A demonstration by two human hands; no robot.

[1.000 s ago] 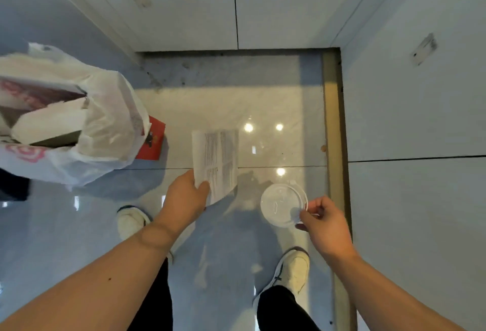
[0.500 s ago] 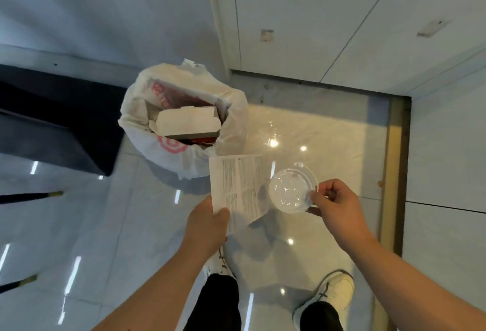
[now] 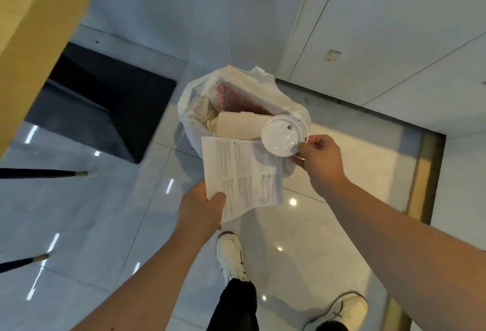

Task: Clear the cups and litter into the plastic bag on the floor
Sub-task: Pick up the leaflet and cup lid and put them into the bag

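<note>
A white plastic bag (image 3: 196,104) stands open on the glossy floor, holding a pale carton and red-printed wrapping. My left hand (image 3: 201,208) pinches a printed paper sheet (image 3: 244,175) by its lower corner, the sheet's top edge reaching the bag's near rim. My right hand (image 3: 317,158) grips a white plastic cup lid (image 3: 281,136) by its edge, held flat over the right side of the bag's mouth.
A dark mat or base (image 3: 110,109) lies left of the bag under a wooden tabletop edge (image 3: 34,31). Two thin black furniture legs (image 3: 42,173) reach in from the left. White wall panels (image 3: 381,41) stand behind. My shoes (image 3: 231,257) are on the tiles below.
The view has swung and closed in on the bag, which now sits centred. Both hands have moved forward; the lid is now over the bag's mouth and the paper at its rim.
</note>
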